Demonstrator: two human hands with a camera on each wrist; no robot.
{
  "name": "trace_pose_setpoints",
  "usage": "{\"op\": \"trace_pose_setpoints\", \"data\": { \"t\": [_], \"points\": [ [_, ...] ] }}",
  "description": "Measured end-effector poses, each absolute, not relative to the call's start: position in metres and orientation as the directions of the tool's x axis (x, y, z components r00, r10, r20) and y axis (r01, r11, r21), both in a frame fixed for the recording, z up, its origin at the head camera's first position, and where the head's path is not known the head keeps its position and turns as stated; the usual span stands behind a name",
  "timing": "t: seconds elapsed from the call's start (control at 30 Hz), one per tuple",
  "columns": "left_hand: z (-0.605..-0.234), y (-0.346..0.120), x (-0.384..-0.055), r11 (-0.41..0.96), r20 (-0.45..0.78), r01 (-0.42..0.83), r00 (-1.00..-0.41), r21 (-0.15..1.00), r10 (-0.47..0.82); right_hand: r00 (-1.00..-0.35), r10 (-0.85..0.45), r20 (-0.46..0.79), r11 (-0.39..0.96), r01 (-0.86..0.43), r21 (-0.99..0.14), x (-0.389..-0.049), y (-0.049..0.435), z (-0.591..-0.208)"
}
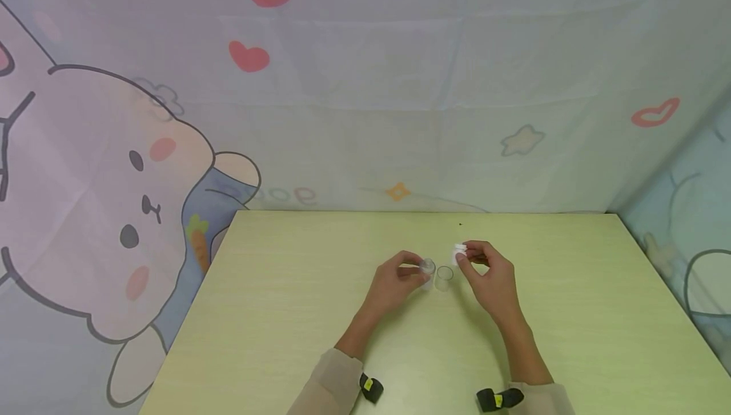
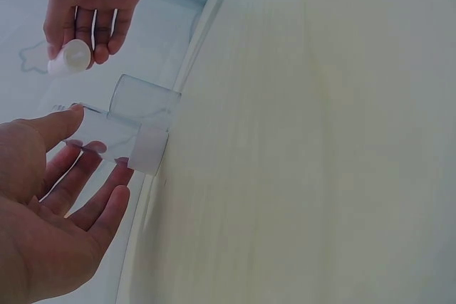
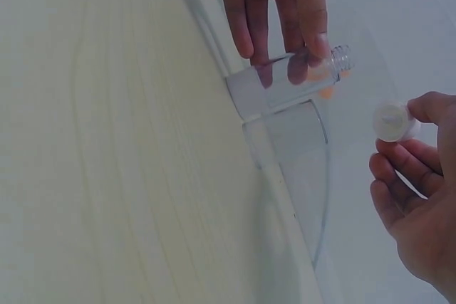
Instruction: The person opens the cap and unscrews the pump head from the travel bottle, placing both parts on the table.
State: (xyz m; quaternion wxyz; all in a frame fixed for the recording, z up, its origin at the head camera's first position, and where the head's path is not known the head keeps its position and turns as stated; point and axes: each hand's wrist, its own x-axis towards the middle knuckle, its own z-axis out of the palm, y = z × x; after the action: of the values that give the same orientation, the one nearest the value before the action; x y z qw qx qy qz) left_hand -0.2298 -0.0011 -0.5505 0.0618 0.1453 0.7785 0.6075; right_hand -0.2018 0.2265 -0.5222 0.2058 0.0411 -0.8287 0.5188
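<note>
My left hand (image 1: 396,283) holds a clear bottle (image 2: 107,129) upright at the table, thumb on one side and fingers on the other. The bottle has a bare threaded neck (image 3: 343,60) and a white layer at its lower end; I cannot tell whether that is contents or part of the bottle. Just right of it stands a clear open glass (image 1: 445,279). Above and beyond the glass, my right hand (image 1: 492,278) pinches a small white cap (image 3: 393,121) between thumb and fingers. The cap's round underside faces down, apart from the bottle.
The pale wooden table (image 1: 257,313) extends to both sides of the hands. A small dark speck (image 1: 460,224) lies near its back edge. Behind hangs a cloth backdrop (image 1: 365,85) printed with hearts and a rabbit.
</note>
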Motion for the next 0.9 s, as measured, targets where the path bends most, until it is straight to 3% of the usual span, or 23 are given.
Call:
{"op": "trace_pose_setpoints", "data": {
  "t": [0.9],
  "points": [
    [-0.5466, 0.0001, -0.2278, 0.207, 0.104, 0.169, -0.95, 0.964, 0.293, -0.943, 0.138, 0.303, 0.473, -0.206, -0.857, -0.2019, 0.2341, -0.5267]
  ]
}}
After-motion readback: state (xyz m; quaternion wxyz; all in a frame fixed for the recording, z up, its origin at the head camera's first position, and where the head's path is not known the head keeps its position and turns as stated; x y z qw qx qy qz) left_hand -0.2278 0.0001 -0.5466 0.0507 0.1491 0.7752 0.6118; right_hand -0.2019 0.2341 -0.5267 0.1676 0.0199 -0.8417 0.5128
